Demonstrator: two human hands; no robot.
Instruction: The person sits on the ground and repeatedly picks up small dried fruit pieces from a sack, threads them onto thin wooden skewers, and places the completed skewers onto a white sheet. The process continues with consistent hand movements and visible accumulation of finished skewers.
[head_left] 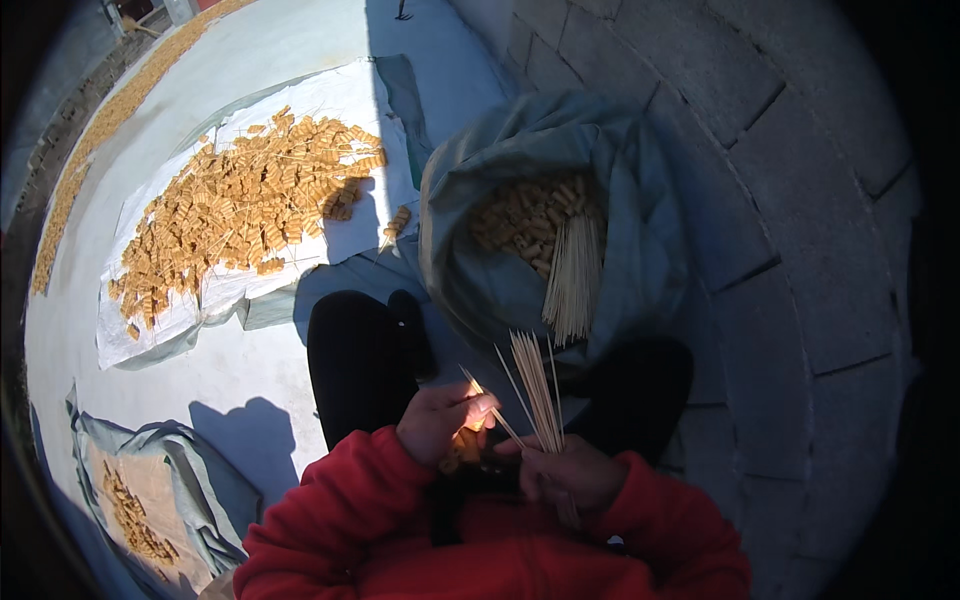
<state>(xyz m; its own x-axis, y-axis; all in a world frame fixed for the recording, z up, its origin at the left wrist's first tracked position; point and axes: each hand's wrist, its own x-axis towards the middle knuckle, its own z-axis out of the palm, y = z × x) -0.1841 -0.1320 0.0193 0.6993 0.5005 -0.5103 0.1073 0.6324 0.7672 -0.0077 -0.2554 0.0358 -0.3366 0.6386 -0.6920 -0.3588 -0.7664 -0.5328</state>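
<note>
My right hand (572, 470) is closed around a bundle of thin bamboo skewers (538, 385), which fan out upward. Close beside it, my left hand (445, 420) has its fingers pinched together at a single skewer (506, 424) that slants toward my right hand. Under the left fingers show some yellow-brown ridged pieces (462, 448); whether they rest in the palm or lie below it, I cannot tell. In front of my knees stands a grey-green cloth sack (640, 240) with its mouth rolled open. Inside are many short ridged pieces (520, 215) and a loose sheaf of skewers (575, 280).
To the left, a white sheet (345, 232) carries a heap of skewered ridged pieces (250, 195). A smaller spread of pieces (135, 515) lies on another cloth at lower left. Stone blocks (800, 270) run along the right, and a long golden strip (110, 120) curves at far left.
</note>
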